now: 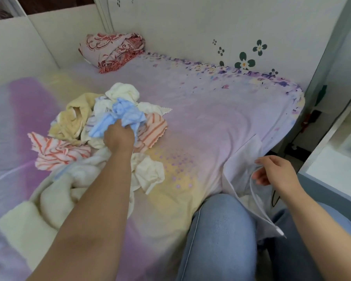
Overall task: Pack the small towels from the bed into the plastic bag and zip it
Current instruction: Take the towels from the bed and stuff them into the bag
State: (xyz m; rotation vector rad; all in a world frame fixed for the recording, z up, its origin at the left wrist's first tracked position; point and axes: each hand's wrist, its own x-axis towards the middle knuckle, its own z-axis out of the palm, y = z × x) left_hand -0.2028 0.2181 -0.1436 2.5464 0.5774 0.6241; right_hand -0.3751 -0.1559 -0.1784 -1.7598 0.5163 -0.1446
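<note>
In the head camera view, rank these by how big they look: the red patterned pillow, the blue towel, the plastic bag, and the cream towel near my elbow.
1. plastic bag, though nearness inflates it
2. red patterned pillow, farthest away
3. blue towel and cream towel look alike; unranked

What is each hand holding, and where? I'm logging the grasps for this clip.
The left hand grips the blue towel by its crumpled near edge. The right hand holds the plastic bag at its open rim.

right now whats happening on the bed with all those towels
A person is packing small towels. The left hand grips a blue towel from the pile on the bed, while the right hand holds the plastic bag open at the bed's edge by their knee. Most towels, striped, cream and yellow, are not yet packed, and the bag is unzipped.
</note>
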